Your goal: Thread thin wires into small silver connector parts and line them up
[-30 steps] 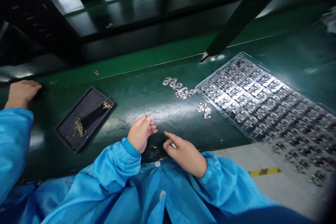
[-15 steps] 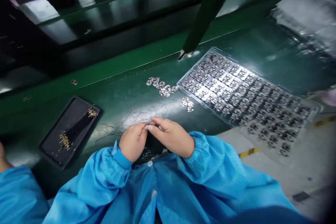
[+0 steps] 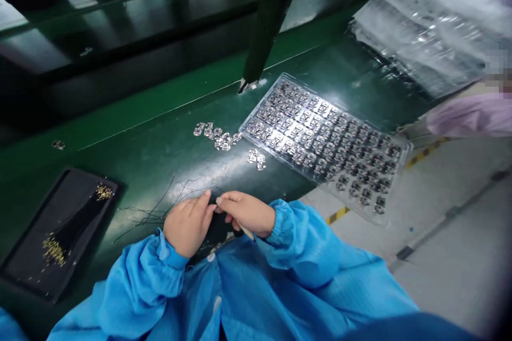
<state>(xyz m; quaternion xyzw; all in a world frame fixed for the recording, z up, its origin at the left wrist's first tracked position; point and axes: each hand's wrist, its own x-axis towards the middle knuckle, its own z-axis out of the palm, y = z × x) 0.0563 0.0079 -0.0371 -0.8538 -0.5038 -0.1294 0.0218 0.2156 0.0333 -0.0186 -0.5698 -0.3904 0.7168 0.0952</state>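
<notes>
My left hand (image 3: 189, 225) and my right hand (image 3: 247, 212) meet at the near edge of the green bench (image 3: 152, 133), fingertips pinched together on something small and dark that I cannot make out. A thin pale tool sticks out under my right hand. Thin black wires (image 3: 160, 205) lie spread on the bench just left of my left hand. Both arms wear blue sleeves.
A black tray (image 3: 52, 224) holding gold-tipped wires lies at the left. A clear blister tray (image 3: 324, 141) of small metal parts sits at the right, overhanging the bench edge. Loose metal parts (image 3: 218, 137) lie between. Stacked clear trays (image 3: 432, 26) and another person's pink sleeve (image 3: 468, 117) are far right.
My hands came together from apart and now pinch at one spot. The view swung right, so the neighbour's hand and sleeve at the left left the picture.
</notes>
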